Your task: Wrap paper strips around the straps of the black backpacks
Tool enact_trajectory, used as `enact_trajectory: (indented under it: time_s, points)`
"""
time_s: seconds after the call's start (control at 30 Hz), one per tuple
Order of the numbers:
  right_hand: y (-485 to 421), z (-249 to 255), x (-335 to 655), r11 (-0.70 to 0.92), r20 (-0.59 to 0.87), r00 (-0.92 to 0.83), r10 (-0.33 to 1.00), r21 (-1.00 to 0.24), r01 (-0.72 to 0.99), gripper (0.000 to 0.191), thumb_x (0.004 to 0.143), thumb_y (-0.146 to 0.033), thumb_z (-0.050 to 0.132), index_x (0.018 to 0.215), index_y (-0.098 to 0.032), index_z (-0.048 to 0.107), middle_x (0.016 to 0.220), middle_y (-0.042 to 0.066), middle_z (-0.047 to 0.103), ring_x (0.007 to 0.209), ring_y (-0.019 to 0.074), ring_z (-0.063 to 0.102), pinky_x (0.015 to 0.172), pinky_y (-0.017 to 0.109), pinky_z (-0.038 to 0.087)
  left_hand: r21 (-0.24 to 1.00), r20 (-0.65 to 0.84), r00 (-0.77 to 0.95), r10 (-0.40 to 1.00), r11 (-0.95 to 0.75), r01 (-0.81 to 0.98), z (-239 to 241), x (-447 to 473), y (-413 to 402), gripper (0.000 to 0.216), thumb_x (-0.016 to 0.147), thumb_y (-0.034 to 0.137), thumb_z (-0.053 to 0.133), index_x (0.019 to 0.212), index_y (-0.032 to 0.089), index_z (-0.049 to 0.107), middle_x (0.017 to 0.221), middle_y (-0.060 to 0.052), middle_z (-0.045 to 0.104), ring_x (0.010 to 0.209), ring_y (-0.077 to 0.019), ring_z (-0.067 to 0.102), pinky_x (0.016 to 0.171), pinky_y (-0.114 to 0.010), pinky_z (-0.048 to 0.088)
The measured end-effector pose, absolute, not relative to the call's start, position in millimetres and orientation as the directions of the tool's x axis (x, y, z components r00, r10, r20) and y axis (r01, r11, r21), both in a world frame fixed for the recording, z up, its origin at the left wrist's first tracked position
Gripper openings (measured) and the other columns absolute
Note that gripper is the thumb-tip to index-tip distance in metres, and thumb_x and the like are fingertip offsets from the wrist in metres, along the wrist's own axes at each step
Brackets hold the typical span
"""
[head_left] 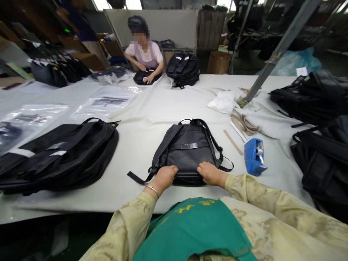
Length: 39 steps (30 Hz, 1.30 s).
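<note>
A black backpack (187, 157) lies flat in front of me, its shoulder straps facing up and its bottom end toward me. A piece of clear tape (189, 145) shows on the band across its back. My left hand (165, 177) grips the bottom edge at the left corner, fingers curled under and partly hidden. At the right corner, my right hand (209, 173) holds the same edge with its thumb on top. One loose strap (138, 177) trails out to the left on the table. Just right of the backpack stands a blue tape dispenser (251, 157).
Black backpacks are piled at left (81, 156) and right (323, 159). Brown paper strips (244, 124) and a white bundle (223, 101) lie beside a slanted metal post (272, 61). Across the white table (168, 105), a co-worker (146, 54) handles a black bag near stacked backpacks (183, 70).
</note>
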State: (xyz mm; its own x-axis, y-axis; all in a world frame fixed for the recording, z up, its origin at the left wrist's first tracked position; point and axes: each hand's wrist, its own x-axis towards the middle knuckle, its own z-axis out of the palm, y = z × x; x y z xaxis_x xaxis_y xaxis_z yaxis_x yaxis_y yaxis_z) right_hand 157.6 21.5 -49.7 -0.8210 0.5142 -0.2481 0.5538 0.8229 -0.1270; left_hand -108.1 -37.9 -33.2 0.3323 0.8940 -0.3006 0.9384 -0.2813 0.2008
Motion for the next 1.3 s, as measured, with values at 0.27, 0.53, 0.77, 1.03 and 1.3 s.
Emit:
enact_trajectory:
  time_s: [0.27, 0.53, 0.77, 1.03, 1.3]
  points:
    - [26.0, -40.1, 149.6, 0.878, -0.069, -0.882, 0.465, -0.091, 0.47, 0.02, 0.091, -0.014, 0.04, 0.102, -0.011, 0.056, 0.097, 0.014, 0.054, 0.086, 0.0236, 0.047, 0.073, 0.036, 0.038, 0.144, -0.157, 0.305, 0.939, -0.284, 0.948, -41.4, -45.7, -32.7, 0.055, 0.079, 0.033, 0.067, 0.13, 0.02, 0.051, 0.136, -0.016, 0.054, 0.125, -0.0314, 0.051, 0.1, -0.044, 0.043]
    - [21.7, -51.1, 180.4, 0.824, -0.047, -0.829, 0.557, -0.087, 0.559, 0.036, 0.082, -0.02, 0.056, 0.117, -0.012, 0.054, 0.109, 0.015, 0.054, 0.101, 0.0278, 0.045, 0.082, 0.04, 0.033, 0.1, -0.223, 0.26, 0.94, -0.243, 0.965, -56.3, -33.5, -21.7, 0.029, 0.086, 0.007, 0.04, 0.103, 0.014, 0.063, 0.096, -0.016, 0.069, 0.088, -0.0268, 0.068, 0.076, -0.039, 0.052]
    - [24.2, -52.2, 170.7, 0.817, -0.013, -0.818, 0.576, -0.038, 0.576, 0.019, 0.092, -0.013, 0.04, 0.097, -0.011, 0.059, 0.094, 0.014, 0.054, 0.086, 0.024, 0.044, 0.074, 0.037, 0.031, 0.129, -0.187, 0.308, 0.933, -0.288, 0.949, -64.4, -47.0, -29.4, 0.039, 0.087, 0.008, 0.04, 0.119, 0.015, 0.061, 0.121, -0.019, 0.065, 0.102, -0.0279, 0.066, 0.086, -0.041, 0.054]
    - [40.5, -56.0, 207.1, 0.868, 0.105, -0.866, 0.489, 0.034, 0.495, 0.03, 0.099, -0.018, 0.033, 0.114, -0.017, 0.059, 0.103, 0.011, 0.057, 0.095, 0.0234, 0.043, 0.081, 0.039, 0.03, 0.13, -0.105, 0.387, 0.916, -0.373, 0.919, -88.0, -53.4, -39.1, 0.047, 0.087, 0.004, 0.039, 0.13, 0.008, 0.056, 0.135, -0.022, 0.057, 0.123, -0.0285, 0.057, 0.102, -0.039, 0.048]
    - [46.0, -72.4, 212.6, 0.886, 0.1, -0.885, 0.455, 0.044, 0.461, 0.029, 0.098, -0.017, 0.034, 0.109, -0.014, 0.062, 0.094, 0.011, 0.057, 0.085, 0.0219, 0.044, 0.075, 0.037, 0.03, 0.06, -0.06, 0.406, 0.912, -0.403, 0.913, -101.9, -58.3, -52.7, 0.052, 0.088, 0.005, 0.036, 0.135, 0.014, 0.054, 0.143, -0.017, 0.051, 0.131, -0.027, 0.049, 0.107, -0.04, 0.043]
